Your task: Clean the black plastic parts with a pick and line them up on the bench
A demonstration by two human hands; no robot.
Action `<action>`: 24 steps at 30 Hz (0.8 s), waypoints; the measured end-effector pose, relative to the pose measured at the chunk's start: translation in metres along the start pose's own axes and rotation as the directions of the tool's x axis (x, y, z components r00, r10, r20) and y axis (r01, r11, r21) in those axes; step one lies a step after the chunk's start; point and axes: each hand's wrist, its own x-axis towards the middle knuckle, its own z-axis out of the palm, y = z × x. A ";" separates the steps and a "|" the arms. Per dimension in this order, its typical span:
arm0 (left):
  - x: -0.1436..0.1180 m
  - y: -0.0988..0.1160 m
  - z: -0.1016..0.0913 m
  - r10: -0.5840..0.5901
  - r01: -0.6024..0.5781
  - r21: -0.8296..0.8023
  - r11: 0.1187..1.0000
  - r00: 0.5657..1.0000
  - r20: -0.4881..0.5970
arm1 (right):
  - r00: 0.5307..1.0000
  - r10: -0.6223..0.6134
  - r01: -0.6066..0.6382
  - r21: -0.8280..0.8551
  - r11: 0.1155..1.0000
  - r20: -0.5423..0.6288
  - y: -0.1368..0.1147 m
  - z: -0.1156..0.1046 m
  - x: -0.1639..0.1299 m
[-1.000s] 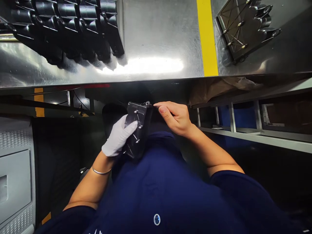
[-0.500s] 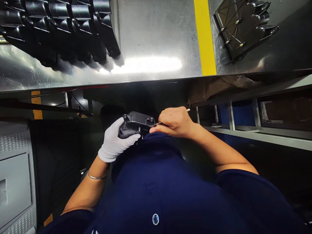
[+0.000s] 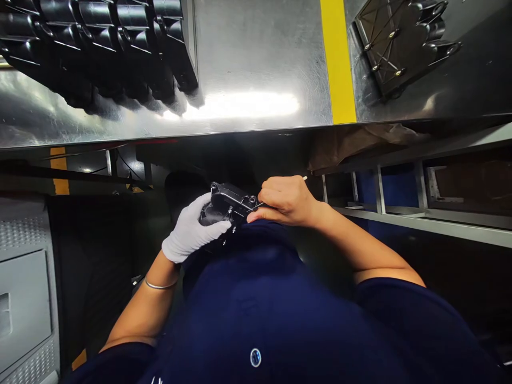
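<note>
My left hand (image 3: 194,229), in a white glove, grips a black moulded plastic part (image 3: 234,197) from its left side, thumb across the near face. The part is tilted in front of my body and has small metal-looking fittings along its near side. Bare and ungloved, my right hand (image 3: 286,200) is closed around a thin tool whose pale end (image 3: 305,178) sticks out behind the fist. The narrow blade of that tool meets the part's right edge; the fist hides most of its length, so its exact kind does not show.
A metal table (image 3: 256,69) with a yellow stripe (image 3: 338,64) lies ahead. Several black plastic parts (image 3: 132,48) stand in a row on its left, another black part (image 3: 404,48) on its right. A metal rack (image 3: 400,216) is at right, a grey plastic container (image 3: 26,288) at left.
My left hand has turned the black plastic part, so more of its near face shows, and shifted it slightly right. My right hand stays at its edge with the tool.
</note>
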 end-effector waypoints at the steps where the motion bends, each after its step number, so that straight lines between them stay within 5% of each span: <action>1: 0.000 0.000 0.001 -0.009 0.009 -0.010 1.000 1.000 0.004 | 1.000 0.001 -0.001 0.004 1.000 0.019 0.000 0.000 0.000; 7: -0.002 0.007 0.009 -0.096 0.075 -0.109 0.991 0.974 -0.203 | 0.998 0.063 -0.061 0.078 0.995 -0.013 -0.003 0.002 -0.003; 12: -0.006 0.009 0.010 -0.073 0.049 -0.082 0.995 0.949 -0.308 | 0.987 0.161 -0.161 -0.066 0.985 -0.009 -0.004 0.004 -0.007; 17: -0.013 0.004 0.006 0.075 -0.084 -0.021 0.996 0.960 -0.270 | 0.992 0.128 -0.129 -0.137 0.982 -0.015 -0.002 0.002 -0.007; 24: -0.017 0.003 0.011 0.024 -0.045 -0.080 0.996 0.970 -0.240 | 0.995 0.087 -0.080 -0.131 0.988 0.046 0.000 -0.002 -0.004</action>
